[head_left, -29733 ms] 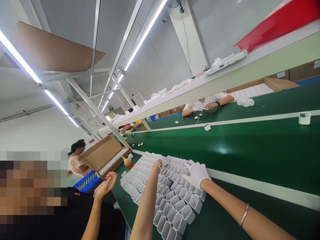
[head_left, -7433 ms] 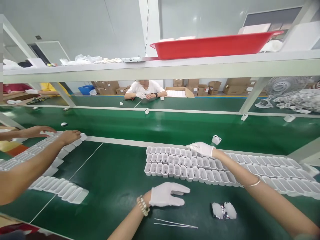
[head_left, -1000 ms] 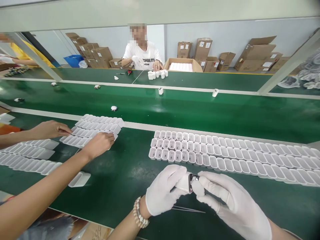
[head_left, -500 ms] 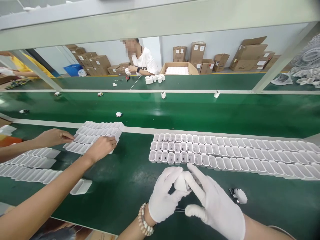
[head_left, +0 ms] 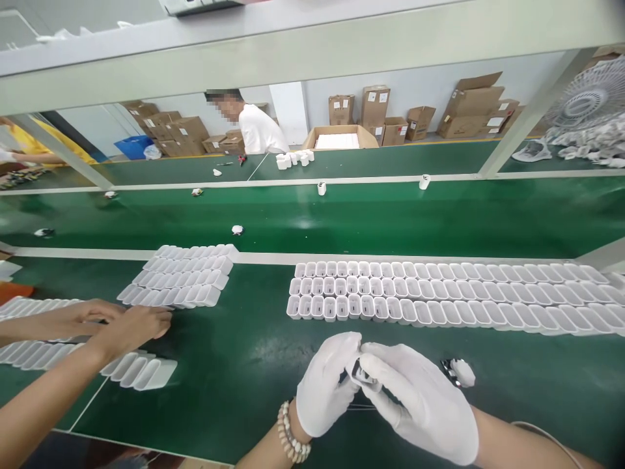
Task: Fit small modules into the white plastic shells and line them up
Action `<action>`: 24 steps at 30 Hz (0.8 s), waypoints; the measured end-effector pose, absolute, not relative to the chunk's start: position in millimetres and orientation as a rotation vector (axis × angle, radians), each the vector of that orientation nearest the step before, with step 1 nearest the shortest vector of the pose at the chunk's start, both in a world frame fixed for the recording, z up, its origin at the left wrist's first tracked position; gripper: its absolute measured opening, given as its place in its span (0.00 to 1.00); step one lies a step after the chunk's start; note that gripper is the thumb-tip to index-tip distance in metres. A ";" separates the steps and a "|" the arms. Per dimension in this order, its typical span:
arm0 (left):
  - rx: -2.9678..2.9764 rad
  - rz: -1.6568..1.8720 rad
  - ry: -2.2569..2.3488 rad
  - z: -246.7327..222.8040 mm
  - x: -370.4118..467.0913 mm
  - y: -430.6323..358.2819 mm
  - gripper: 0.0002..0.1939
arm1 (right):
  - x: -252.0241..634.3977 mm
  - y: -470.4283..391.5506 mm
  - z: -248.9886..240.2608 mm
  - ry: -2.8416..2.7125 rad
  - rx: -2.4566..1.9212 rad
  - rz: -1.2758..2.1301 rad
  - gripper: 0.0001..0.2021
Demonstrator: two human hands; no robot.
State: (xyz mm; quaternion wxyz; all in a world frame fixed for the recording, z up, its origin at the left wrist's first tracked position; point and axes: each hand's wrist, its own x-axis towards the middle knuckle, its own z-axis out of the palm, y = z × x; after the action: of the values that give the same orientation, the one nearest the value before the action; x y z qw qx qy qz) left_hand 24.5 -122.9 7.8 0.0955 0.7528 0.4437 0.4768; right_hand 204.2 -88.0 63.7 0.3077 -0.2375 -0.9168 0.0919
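My left hand, in a white glove with a beaded bracelet at the wrist, is closed around a small white part with a dark and grey open end. My right hand, gloved too, has its thumb and fingers pressed on the same part from the other side. The gloves cover most of the part. Beyond my hands stand three long rows of open white plastic housings. To the right of my right hand lies a loose white-topped part with a black base.
A co-worker's bare hands reach in from the left among more white housings. Several small parts sit on the green belt. Across it a person in white is near an open carton. A shelf beam spans overhead.
My right fingers have closed in on the part, and its open end has turned into view. The co-worker's hands have moved left and nearer. The person opposite has turned and leaned left.
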 end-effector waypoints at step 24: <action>2.171 1.532 1.249 -1.5 27.3 -125.5 0.30 | 204.5 -91.4 57.2 -2.288 -0.743 0.580 0.11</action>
State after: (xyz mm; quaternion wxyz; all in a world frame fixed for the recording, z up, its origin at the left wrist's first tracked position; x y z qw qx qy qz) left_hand 27.3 -125.5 -1.5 0.1023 0.7355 0.4232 0.5191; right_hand 204.5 -91.4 57.2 0.3273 -0.2836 -0.8738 0.2214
